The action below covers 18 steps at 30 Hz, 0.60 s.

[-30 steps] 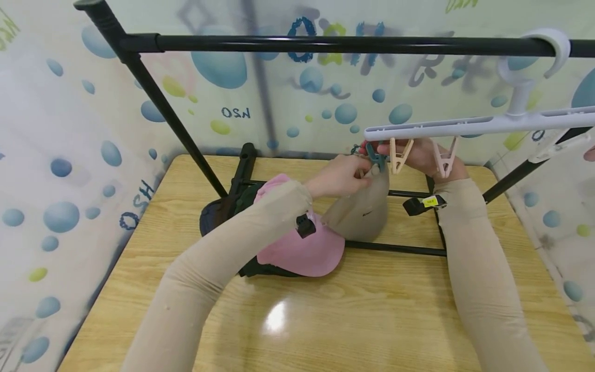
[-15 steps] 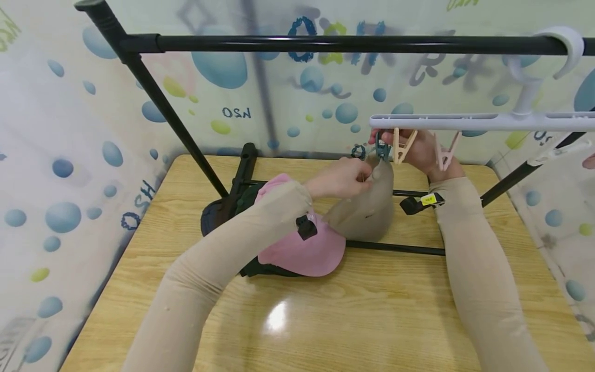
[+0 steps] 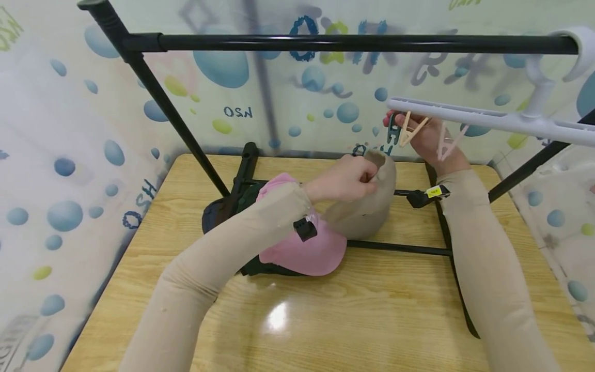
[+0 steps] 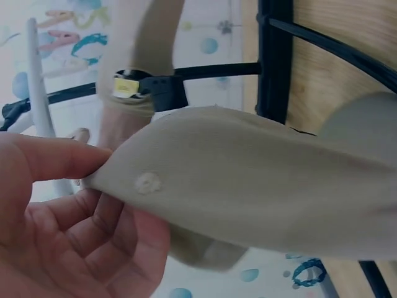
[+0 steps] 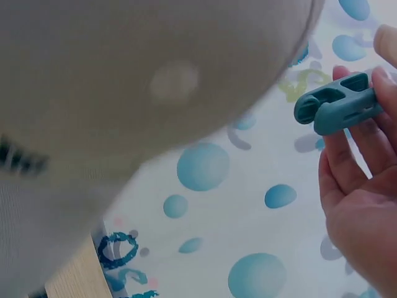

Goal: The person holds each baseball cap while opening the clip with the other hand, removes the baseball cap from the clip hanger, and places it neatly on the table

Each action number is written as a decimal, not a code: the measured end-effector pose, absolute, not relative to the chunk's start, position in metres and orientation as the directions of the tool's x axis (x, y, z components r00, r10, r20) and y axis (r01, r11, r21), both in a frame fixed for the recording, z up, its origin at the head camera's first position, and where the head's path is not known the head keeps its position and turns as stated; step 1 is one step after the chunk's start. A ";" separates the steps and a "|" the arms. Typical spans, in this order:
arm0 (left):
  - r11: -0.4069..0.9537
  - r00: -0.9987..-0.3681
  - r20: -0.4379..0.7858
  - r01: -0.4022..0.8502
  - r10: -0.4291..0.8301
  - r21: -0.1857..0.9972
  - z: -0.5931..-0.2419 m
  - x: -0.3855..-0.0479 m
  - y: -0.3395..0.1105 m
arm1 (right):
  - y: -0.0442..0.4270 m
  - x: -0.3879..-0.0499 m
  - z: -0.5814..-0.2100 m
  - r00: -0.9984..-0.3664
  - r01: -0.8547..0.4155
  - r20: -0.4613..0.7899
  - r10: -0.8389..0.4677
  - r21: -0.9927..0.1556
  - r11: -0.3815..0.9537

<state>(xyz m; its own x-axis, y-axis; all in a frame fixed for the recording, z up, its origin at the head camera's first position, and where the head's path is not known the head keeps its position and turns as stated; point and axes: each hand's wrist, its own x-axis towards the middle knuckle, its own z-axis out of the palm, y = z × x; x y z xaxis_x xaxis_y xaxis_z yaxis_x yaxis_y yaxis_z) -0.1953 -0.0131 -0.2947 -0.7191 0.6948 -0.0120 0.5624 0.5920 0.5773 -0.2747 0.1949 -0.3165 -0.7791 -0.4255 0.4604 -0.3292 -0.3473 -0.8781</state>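
My left hand (image 3: 341, 178) pinches the edge of a beige cap (image 4: 248, 180) between thumb and fingers, holding it up above the table. In the right wrist view my right hand (image 5: 366, 180) pinches a teal clothespin (image 5: 341, 102); its tips stand apart from the cap. The clothespin is at the left end of a white clip hanger (image 3: 460, 114). Beside it on the hanger are a peach clothespin (image 3: 411, 129) and a pink clothespin (image 3: 450, 143). A pink cap (image 3: 307, 248) lies on the table under my left forearm, on top of dark headwear (image 3: 253, 266).
The hanger hooks over a black rack's top bar (image 3: 325, 43). The rack's slanting post (image 3: 174, 119) rises at left, and its lower bar (image 3: 400, 248) runs just above the wooden table (image 3: 353, 320). A patterned wall (image 3: 288, 103) stands behind.
The teal clothespin, at the beige cap's edge before, has moved up and right with my right hand, away from the cap. The hanger's left end has risen and swung right.
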 end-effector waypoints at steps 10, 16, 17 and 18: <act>0.564 -0.735 0.038 0.551 0.677 0.615 -0.267 -0.192 -0.029 | 0.208 -0.283 -0.315 -0.787 -0.300 0.381 -0.485 -0.924 -0.238; 0.574 -0.752 0.034 0.530 0.658 0.625 -0.258 -0.190 -0.036 | 0.214 -0.283 -0.318 -0.774 -0.279 0.355 -0.524 -0.934 -0.221; 0.573 -0.752 0.040 0.534 0.658 0.622 -0.258 -0.189 -0.037 | 0.215 -0.282 -0.319 -0.765 -0.278 0.359 -0.534 -0.933 -0.230; 0.573 -0.752 0.045 0.537 0.657 0.619 -0.258 -0.188 -0.037 | 0.216 -0.281 -0.319 -0.756 -0.280 0.365 -0.543 -0.931 -0.235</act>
<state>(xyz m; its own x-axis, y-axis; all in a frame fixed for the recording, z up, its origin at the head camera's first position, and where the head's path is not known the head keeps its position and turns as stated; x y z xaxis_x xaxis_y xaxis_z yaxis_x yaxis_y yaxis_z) -0.1875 -0.0375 -0.2582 -0.7523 0.6573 0.0445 0.5374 0.5732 0.6185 -0.2810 0.2161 -0.3193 -0.7561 -0.5433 0.3649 -0.2803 -0.2350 -0.9307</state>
